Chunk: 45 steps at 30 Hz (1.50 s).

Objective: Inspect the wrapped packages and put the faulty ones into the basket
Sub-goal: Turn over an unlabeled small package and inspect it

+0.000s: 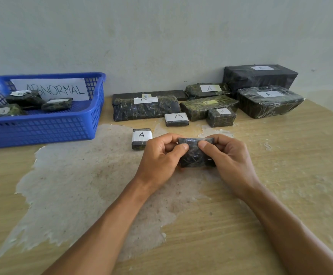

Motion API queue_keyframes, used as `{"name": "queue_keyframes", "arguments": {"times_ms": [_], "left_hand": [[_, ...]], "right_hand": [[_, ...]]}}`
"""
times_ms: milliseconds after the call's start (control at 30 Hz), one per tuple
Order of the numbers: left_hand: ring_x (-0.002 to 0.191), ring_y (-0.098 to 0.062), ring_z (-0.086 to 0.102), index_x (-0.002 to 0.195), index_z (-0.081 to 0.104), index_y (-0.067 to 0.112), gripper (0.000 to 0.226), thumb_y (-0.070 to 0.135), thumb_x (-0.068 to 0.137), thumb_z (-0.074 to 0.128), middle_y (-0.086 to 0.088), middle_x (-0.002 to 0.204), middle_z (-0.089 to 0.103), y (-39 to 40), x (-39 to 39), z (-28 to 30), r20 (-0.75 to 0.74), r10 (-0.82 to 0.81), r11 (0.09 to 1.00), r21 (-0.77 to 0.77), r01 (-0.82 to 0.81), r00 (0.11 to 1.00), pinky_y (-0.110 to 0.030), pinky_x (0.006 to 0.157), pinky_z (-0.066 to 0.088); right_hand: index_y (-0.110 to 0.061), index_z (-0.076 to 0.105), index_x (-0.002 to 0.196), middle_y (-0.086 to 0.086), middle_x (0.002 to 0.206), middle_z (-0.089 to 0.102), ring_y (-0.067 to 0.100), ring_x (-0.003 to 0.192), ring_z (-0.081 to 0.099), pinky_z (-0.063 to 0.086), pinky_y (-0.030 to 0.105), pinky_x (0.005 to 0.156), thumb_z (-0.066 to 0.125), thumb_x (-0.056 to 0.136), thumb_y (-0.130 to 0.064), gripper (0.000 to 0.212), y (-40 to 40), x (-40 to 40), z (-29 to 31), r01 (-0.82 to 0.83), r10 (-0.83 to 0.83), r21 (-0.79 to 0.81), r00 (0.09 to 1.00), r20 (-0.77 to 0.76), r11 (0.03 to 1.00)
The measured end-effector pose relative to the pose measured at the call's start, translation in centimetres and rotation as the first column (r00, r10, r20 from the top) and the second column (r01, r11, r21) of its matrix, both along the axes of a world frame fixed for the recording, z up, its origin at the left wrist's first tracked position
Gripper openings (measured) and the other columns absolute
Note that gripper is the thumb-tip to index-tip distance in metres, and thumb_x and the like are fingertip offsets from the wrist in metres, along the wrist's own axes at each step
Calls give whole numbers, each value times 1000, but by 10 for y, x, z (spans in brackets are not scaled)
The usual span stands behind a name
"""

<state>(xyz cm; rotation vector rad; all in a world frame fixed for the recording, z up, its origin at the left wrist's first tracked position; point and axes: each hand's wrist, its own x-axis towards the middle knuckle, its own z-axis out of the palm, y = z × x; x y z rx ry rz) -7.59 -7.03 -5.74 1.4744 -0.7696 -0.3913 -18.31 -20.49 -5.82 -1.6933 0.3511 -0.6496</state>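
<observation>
Basket (42, 128) holds three rejects; nine packages (207, 108) wait right of it, while left hand (159, 155) and right hand (229, 157) pinch a small package (195, 153).

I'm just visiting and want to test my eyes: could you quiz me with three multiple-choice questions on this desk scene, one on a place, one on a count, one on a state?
1. Where does the blue plastic mesh basket stand?
A. far left of the table
B. far right
C. on the big black box

2. How many dark wrapped packages lie in it?
A. none
B. three
C. six

3. How is the small dark plastic-wrapped package in front held?
A. lying untouched
B. by one hand
C. by both hands

Answers:
1 A, it stands at the wooden table's left edge.
2 B, three lie below the ABNORMAL sign.
3 C, the left hand and right hand pinch its ends.
</observation>
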Motion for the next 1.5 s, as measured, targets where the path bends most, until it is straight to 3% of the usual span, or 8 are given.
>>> {"name": "queue_keyframes", "arguments": {"times_ms": [133, 300, 400, 733, 967, 1067, 1367, 1500], "left_hand": [[88, -41, 67, 97, 73, 3, 14, 5, 98, 59, -23, 89, 72, -1, 3, -2, -6, 21, 1000, -12, -21, 1000, -45, 74, 59], [83, -21, 74, 99, 74, 12, 16, 0, 92, 65, -11, 87, 77, 0, 4, -2, -24, -17, 1000, 8, 17, 1000, -32, 70, 61], [82, -23, 74, 101, 73, 21, 30, -4, 84, 69, -10, 89, 78, -1, 5, -3, -4, -24, 999, 25, 24, 1000, -39, 71, 62], [93, -48, 68, 104, 72, 25, 34, -2, 83, 68, -22, 94, 75, 0, 5, -1, -58, -10, 1000, -18, 9, 998, -67, 82, 55], [67, -21, 64, 135, 59, 14, 63, 1, 75, 71, 0, 68, 70, 0, 9, -3, -84, -32, 999, 6, 33, 996, -46, 74, 55], [62, -14, 62, 139, 54, 20, 64, -11, 84, 68, 5, 64, 70, 0, 10, -3, -116, -21, 1000, -20, 19, 993, -33, 66, 53], [80, -14, 68, 149, 43, 10, 79, -14, 79, 73, -1, 91, 77, 6, 12, -2, -110, -108, 994, -4, 108, 988, -26, 79, 58], [79, -16, 71, 148, 42, 6, 77, -10, 81, 74, -6, 94, 78, 7, 13, 0, -150, -138, 990, -17, 137, 979, -23, 76, 58]], "right_hand": [[-1, 73, 88, 32, 87, 67, 31, 76, 63, 54, 58, 71, 55, 102, -20, 30, -2, 1, -1, 21, -21, -25, 1000, -1, 999], [-5, 75, 88, 32, 88, 68, 29, 77, 62, 53, 60, 75, 51, 104, -16, 30, -2, 1, 0, 42, -42, -11, 999, -2, 999], [-2, 75, 89, 32, 92, 68, 31, 80, 64, 53, 63, 79, 51, 104, -14, 30, -2, 2, -1, 46, -46, 23, 999, 3, 999], [-10, 73, 100, 4, 86, 80, 10, 77, 74, 57, 17, 67, 53, 98, 7, 26, -2, -2, 4, -73, 74, 98, 997, -6, 992], [-13, 72, 113, 10, 87, 79, 17, 75, 70, 54, 28, 68, 59, 97, 3, 26, -3, -1, 3, -17, 17, 92, 1000, -2, 996], [-17, 58, 137, 14, 86, 76, 17, 70, 68, 56, 26, 65, 64, 91, 8, 52, -5, -2, 2, -29, 30, 121, 999, -11, 992], [-8, 52, 145, 4, 69, 73, 13, 62, 67, 56, 20, 64, 65, 89, 11, 61, -4, -3, 4, 4, 0, 137, 1000, -26, 991], [-9, 51, 146, 7, 82, 76, 16, 71, 69, 58, 22, 71, 68, 89, 6, 62, -5, -5, 6, -16, 22, 155, 999, -34, 988]]}}
